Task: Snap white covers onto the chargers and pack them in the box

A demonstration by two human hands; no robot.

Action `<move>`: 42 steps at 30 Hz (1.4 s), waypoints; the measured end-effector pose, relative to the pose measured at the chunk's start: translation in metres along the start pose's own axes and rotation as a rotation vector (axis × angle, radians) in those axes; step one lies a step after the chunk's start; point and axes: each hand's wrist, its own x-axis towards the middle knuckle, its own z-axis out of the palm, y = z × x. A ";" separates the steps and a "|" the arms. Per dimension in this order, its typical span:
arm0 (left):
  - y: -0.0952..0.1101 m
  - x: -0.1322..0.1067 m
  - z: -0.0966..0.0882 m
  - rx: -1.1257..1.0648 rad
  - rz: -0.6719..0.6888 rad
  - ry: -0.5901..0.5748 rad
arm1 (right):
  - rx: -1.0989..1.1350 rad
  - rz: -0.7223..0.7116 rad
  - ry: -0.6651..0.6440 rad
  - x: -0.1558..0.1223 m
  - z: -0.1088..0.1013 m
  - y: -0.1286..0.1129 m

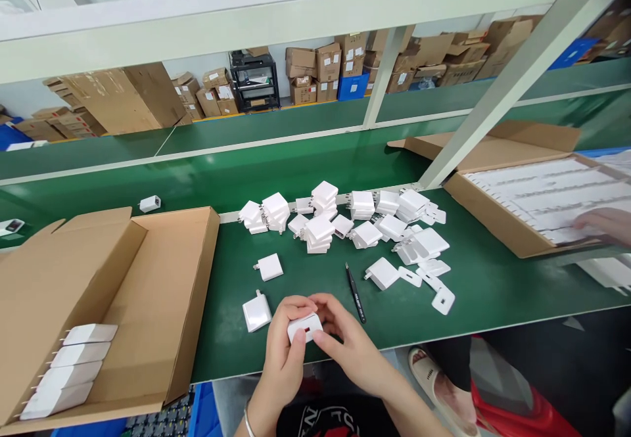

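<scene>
Fingertips of the left hand [286, 345] and right hand [348, 342] are clamped together on a small white plastic plug adapter [305, 326], held just above the near edge of the green work mat [493, 286]. Grip its edges, I judge, keeping its port face clear. Slim black tweezers [355, 292] lie close by; stacked white adapters [345, 220] sit farther back.

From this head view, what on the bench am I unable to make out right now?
- White charger: mostly hidden by the left hand and right hand.
- Chargers in the left cardboard box: partly cut off by its front wall.
- Another person's hand: cut by the right edge.
- Lettering on the black tweezers: too small.
</scene>
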 end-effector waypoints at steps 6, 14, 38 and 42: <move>-0.003 -0.003 0.001 0.270 0.022 0.051 | 0.322 -0.041 0.095 0.005 0.018 0.020; -0.010 -0.005 0.003 0.287 0.002 0.094 | 0.322 -0.115 0.160 0.005 0.018 0.028; -0.024 -0.016 0.014 0.227 0.022 0.154 | 0.195 -0.173 0.356 0.008 0.031 0.044; -0.022 -0.015 0.014 0.198 0.003 0.143 | 0.216 -0.151 0.349 0.010 0.030 0.046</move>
